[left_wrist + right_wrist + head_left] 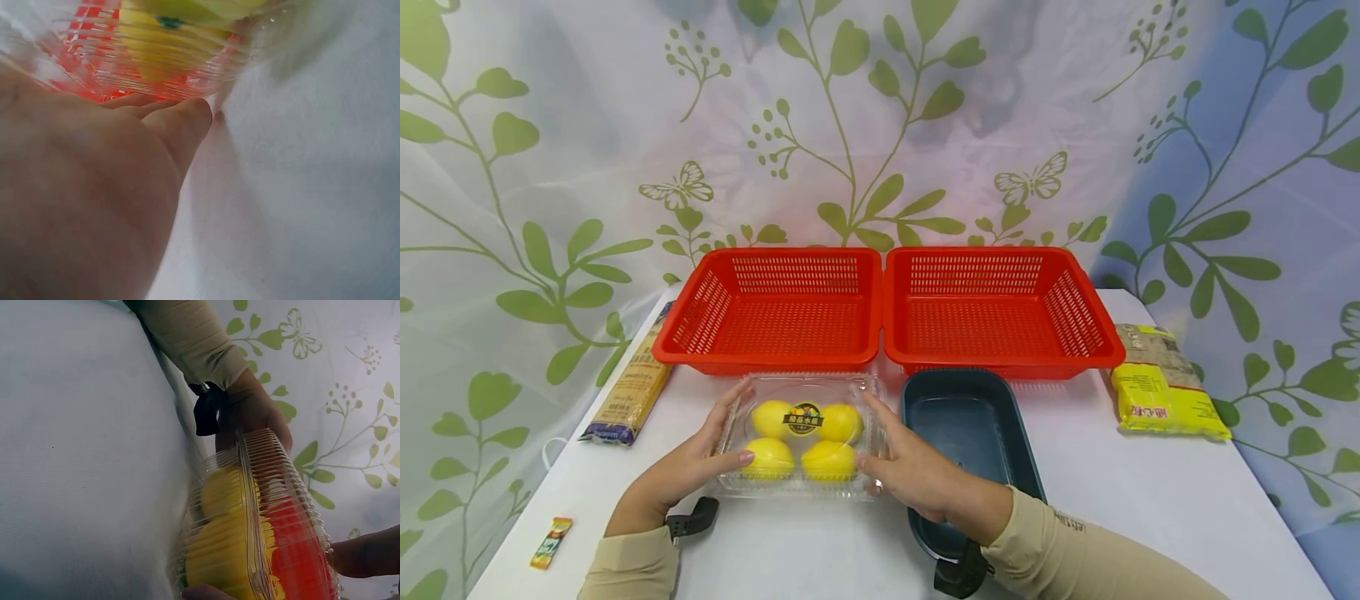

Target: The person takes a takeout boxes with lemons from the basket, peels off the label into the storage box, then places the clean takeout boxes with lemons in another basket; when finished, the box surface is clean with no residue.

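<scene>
Two hands hold one clear plastic box [801,491], the left hand [694,463] at its left side and the right hand [925,472] at its right. Each hand grips the box: the left thumb lies at the front left corner with the fingers along the side, and the right hand has its thumb at the front and its fingers toward the back. Four yellow fruits [829,462] sit inside in two rows of two, and one dark label [803,419] is on the lid. The box is over the near part of the white table [790,554], in front of the left one of two red baskets; whether its base touches the table I cannot tell.

The two baskets, a left basket [797,329] and a right basket [973,329], stand side by side with their rims meeting or nearly so, and no items show in either. One dark blue tub [966,425] stands just right of the box, in front of the right basket, with the right forearm crossing above it. Two larger packs lie at the sides: one golden-brown pack [628,387] at the left edge and one yellow bag [1165,387] beside the right basket. One small sachet [552,542] lies at the near left. Two beige sleeves and two black wrist straps show, one of each per arm. Behind everything hangs one leaf-patterned curtain [625,150]
</scene>
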`<move>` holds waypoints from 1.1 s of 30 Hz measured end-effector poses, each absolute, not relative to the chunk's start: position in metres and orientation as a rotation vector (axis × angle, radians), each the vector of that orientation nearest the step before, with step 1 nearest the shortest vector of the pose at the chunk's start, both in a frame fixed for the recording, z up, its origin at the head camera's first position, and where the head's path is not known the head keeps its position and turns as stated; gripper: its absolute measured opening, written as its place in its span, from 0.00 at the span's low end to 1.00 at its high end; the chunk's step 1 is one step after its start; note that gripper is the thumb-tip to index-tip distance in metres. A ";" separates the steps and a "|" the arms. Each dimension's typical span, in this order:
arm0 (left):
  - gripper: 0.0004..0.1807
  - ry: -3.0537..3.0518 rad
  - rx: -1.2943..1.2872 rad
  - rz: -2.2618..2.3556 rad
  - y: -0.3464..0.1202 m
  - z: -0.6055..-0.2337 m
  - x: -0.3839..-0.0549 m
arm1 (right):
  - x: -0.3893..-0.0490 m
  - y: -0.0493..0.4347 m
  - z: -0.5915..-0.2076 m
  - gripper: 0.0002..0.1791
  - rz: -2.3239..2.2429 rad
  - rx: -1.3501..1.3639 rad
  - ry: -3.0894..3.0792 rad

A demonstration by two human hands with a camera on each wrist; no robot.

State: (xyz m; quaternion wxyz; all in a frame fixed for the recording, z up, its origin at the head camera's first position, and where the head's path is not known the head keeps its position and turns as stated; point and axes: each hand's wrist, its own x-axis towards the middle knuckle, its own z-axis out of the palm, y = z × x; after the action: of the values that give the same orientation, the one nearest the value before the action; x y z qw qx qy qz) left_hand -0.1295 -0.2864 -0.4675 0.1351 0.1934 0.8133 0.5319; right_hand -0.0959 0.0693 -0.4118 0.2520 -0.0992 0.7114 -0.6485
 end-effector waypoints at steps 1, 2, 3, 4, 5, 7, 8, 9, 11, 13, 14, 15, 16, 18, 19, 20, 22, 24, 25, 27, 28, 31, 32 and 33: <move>0.55 2.350 0.553 1.545 -0.287 -0.467 -0.129 | -0.096 0.069 -0.412 0.49 -1.773 -0.278 1.928; 0.56 2.343 0.549 1.552 -0.287 -0.467 -0.129 | -0.096 0.069 -0.412 0.49 -1.781 -0.285 1.922; 0.56 2.337 0.545 1.556 -0.288 -0.467 -0.129 | -0.096 0.069 -0.413 0.49 -1.790 -0.293 1.914; 0.56 2.331 0.541 1.560 -0.288 -0.467 -0.128 | -0.097 0.069 -0.413 0.49 -1.796 -0.299 1.909; 0.56 2.323 0.537 1.567 -0.288 -0.467 -0.128 | -0.097 0.069 -0.413 0.48 -1.802 -0.305 1.903; 0.56 2.312 0.528 1.578 -0.288 -0.467 -0.128 | -0.097 0.069 -0.413 0.48 -1.815 -0.310 1.889; 0.56 2.305 0.529 1.585 -0.288 -0.467 -0.127 | -0.097 0.069 -0.412 0.48 -1.818 -0.306 1.881; 0.56 2.296 0.524 1.593 -0.289 -0.467 -0.127 | -0.097 0.069 -0.412 0.48 -1.827 -0.302 1.865; 0.55 2.280 0.519 1.611 -0.289 -0.467 -0.126 | -0.098 0.071 -0.411 0.48 -1.839 -0.283 1.842; 0.55 2.271 0.518 1.625 -0.290 -0.468 -0.126 | -0.099 0.072 -0.411 0.47 -1.853 -0.262 1.814; 0.55 2.267 0.528 1.633 -0.290 -0.468 -0.126 | -0.098 0.073 -0.410 0.47 -1.855 -0.258 1.806; 0.55 2.267 0.533 1.638 -0.290 -0.468 -0.126 | -0.098 0.074 -0.409 0.46 -1.858 -0.256 1.800; 0.55 2.268 0.545 1.643 -0.290 -0.468 -0.125 | -0.098 0.075 -0.409 0.45 -1.856 -0.254 1.801; 0.54 2.268 0.564 1.648 -0.291 -0.467 -0.125 | -0.098 0.076 -0.407 0.45 -1.856 -0.265 1.799; 0.54 2.268 0.575 1.651 -0.291 -0.467 -0.125 | -0.097 0.077 -0.406 0.45 -1.855 -0.269 1.802; 0.54 2.267 0.581 1.652 -0.291 -0.466 -0.125 | -0.097 0.078 -0.405 0.44 -1.850 -0.270 1.811; 0.54 2.263 0.583 1.652 -0.291 -0.466 -0.126 | -0.098 0.079 -0.403 0.43 -1.848 -0.273 1.825; 0.53 2.258 0.593 1.652 -0.290 -0.465 -0.126 | -0.098 0.082 -0.400 0.43 -1.845 -0.279 1.840; 0.53 2.257 0.597 1.650 -0.290 -0.465 -0.126 | -0.099 0.083 -0.398 0.43 -1.842 -0.279 1.854; 0.52 2.257 0.610 1.647 -0.290 -0.465 -0.127 | -0.100 0.086 -0.394 0.43 -1.837 -0.284 1.885; 0.52 2.257 0.614 1.646 -0.290 -0.465 -0.127 | -0.101 0.088 -0.392 0.43 -1.830 -0.288 1.912; 0.51 2.269 0.615 1.637 -0.290 -0.465 -0.127 | -0.103 0.092 -0.385 0.42 -1.810 -0.296 2.006; 0.51 2.273 0.613 1.634 -0.290 -0.465 -0.127 | -0.103 0.093 -0.383 0.42 -1.807 -0.302 2.034; 0.51 2.278 0.613 1.631 -0.289 -0.465 -0.127 | -0.104 0.094 -0.382 0.41 -1.805 -0.307 2.064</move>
State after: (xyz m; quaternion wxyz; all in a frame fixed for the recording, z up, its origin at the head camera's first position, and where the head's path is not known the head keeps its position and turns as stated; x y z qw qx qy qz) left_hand -0.1267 -0.2894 -0.4647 0.1363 0.2117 0.7870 0.5633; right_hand -0.1036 0.0937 -0.3815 0.1903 -0.1091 0.7344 -0.6423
